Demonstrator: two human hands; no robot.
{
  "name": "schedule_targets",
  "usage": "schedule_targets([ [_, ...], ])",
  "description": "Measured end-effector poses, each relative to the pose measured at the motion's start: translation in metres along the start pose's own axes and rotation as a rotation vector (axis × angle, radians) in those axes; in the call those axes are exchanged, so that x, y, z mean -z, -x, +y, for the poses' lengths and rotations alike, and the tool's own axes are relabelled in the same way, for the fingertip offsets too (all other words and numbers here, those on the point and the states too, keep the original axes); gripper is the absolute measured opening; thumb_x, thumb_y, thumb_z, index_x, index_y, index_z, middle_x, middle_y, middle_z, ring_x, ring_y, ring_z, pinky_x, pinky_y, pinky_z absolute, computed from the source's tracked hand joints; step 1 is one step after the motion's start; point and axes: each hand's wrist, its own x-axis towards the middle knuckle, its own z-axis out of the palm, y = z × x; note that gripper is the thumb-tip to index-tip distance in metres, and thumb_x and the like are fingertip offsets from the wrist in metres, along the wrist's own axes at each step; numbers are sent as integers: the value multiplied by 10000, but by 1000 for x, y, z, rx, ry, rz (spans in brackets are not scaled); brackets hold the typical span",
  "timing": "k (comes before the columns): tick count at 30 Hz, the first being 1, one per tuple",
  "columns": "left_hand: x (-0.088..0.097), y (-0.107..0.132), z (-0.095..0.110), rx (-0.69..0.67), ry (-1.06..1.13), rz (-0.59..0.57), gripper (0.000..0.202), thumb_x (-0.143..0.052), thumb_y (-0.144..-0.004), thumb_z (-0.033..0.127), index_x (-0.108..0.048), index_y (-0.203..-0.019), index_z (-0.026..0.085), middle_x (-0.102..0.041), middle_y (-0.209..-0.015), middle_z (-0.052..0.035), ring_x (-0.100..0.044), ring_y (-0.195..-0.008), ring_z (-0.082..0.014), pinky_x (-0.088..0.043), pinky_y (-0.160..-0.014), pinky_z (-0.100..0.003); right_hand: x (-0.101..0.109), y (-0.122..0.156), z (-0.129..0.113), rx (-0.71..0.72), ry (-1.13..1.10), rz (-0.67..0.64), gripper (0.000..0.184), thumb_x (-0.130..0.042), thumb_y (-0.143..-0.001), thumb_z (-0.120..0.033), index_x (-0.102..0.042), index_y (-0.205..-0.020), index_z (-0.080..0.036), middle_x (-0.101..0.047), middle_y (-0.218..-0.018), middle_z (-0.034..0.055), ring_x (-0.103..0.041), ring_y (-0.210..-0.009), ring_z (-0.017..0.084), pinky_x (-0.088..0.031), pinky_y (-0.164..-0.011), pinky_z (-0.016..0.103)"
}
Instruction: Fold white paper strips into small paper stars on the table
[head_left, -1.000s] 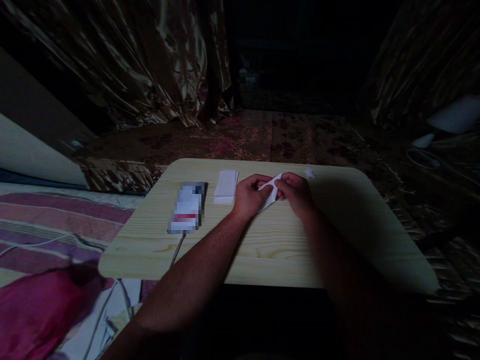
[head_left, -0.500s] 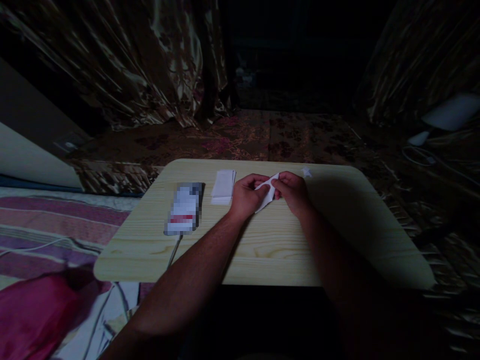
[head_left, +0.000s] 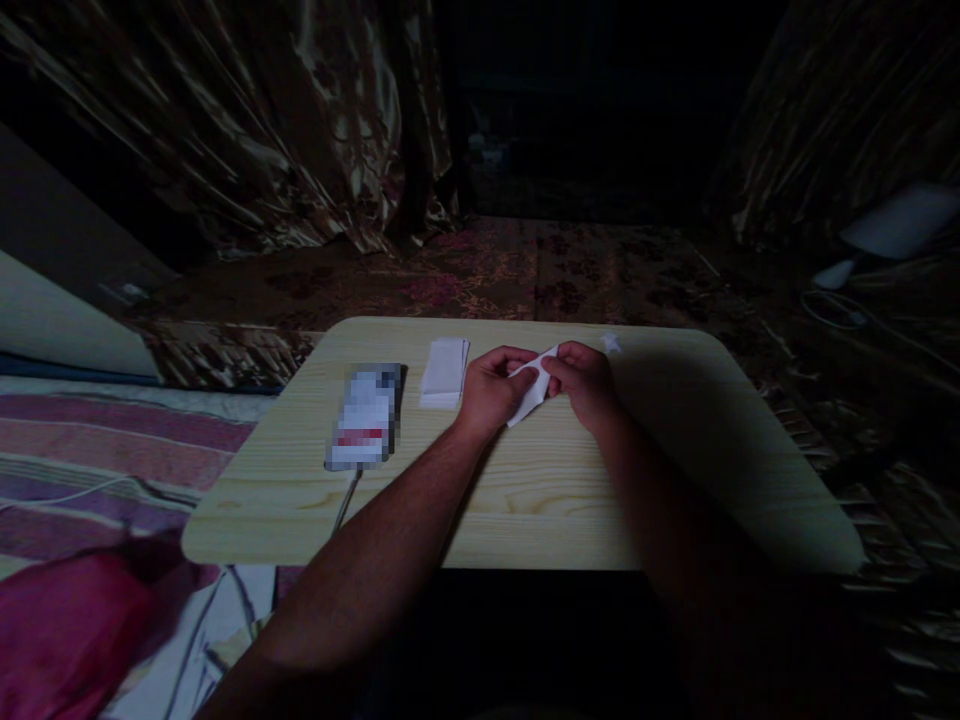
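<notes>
Ideally, the left hand [head_left: 489,392] and right hand [head_left: 586,380], both pinching the white paper [head_left: 529,399] near the frame's centre, should align its edges and press evenly.

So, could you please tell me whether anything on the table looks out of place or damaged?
Nothing looks spilled or damaged. The paper stack beside the left hand is slightly uneven, its sheets not quite aligned. The phone-like device appears pixelated, hiding its detail.
</notes>
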Motion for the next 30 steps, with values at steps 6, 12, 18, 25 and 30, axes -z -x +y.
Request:
schedule_targets([
  [6,0,0,0,2,9,-3,265,-763,-633,272,-706,-858,145,-694,-700,-18,-607,-571,-113,-491,-557,-238,0,0,0,-12,-13,0,178,-676,-729,-332,-584,-712,-179,-546,-465,-47,-459,-408,90,-347,-444,223],
  [12,0,0,1,1,-1,-4,255,-758,-642,278,-711,-858,151,-693,-698,-18,-599,-564,-112,-482,-546,-236,-2,0,-2,-33,8,15,185,-664,-728,-345,-572,-702,-186,-534,-462,-50,-458,-409,93,-354,-450,229],
  [18,0,0,1,7,-1,-3,226,-755,-633,247,-712,-838,162,-671,-660,0,-571,-538,-100,-461,-531,-228,-1,1,-4,-18,30,26,202,-641,-759,-368,-587,-692,-186,-520,-455,-48,-444,-413,92,-344,-458,234],
  [25,0,0,1,-2,-9,2,220,-749,-633,250,-710,-831,163,-649,-630,12,-546,-515,-90,-436,-505,-213,-1,1,-5,-10,38,51,227,-643,-758,-377,-583,-645,-189,-510,-450,-48,-426,-416,89,-331,-462,236],
  [30,0,-1,3,5,-20,7,219,-751,-626,249,-709,-822,162,-632,-611,18,-527,-494,-83,-415,-478,-205,-1,1,-6,-13,52,59,246,-635,-765,-395,-589,-635,-191,-504,-442,-46,-421,-416,92,-317,-460,239],
])
